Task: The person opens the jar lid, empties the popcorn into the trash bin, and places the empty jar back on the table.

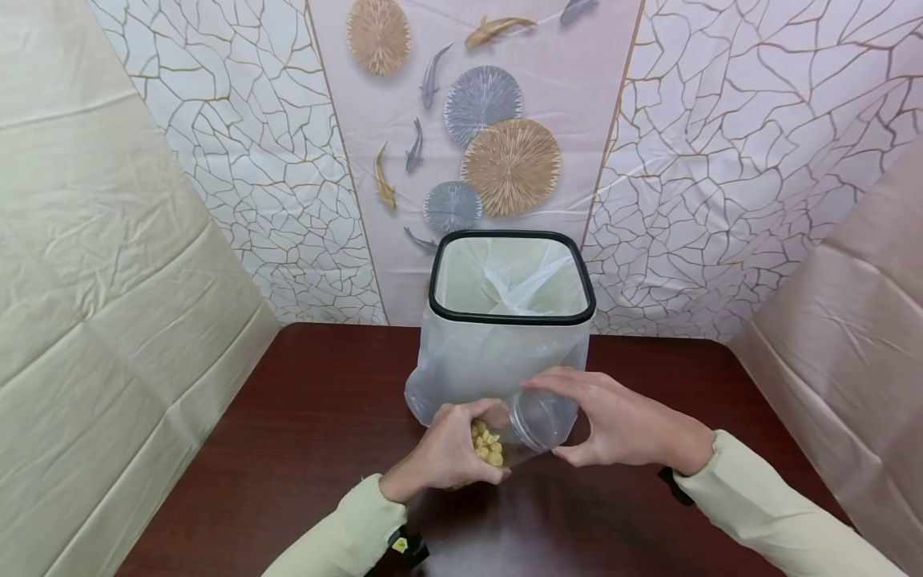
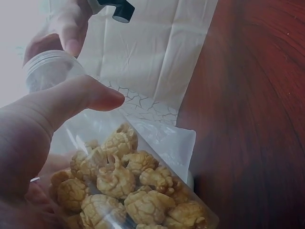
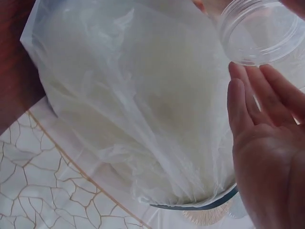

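Note:
My left hand (image 1: 449, 447) grips a clear plastic jar (image 1: 513, 449), tilted over the table in front of a lined bin. Golden caramel popcorn (image 2: 114, 176) lies inside it, filling the lower part in the left wrist view. At the jar's other end, my right hand (image 1: 623, 421) spans the clear ringed rim (image 3: 252, 33), thumb on one side and fingertips on the other. Whether that rim belongs to a lid or to the jar's mouth I cannot tell. The left palm and fingers hide part of the jar.
A white bin with a black rim (image 1: 512, 318) stands at the table's back, a translucent bag (image 1: 497, 353) draped over its outside. The dark red wooden table (image 1: 324, 417) spreads around it. Patterned cloth (image 1: 238, 160) hangs behind, with beige cloth (image 1: 108, 280) at the sides.

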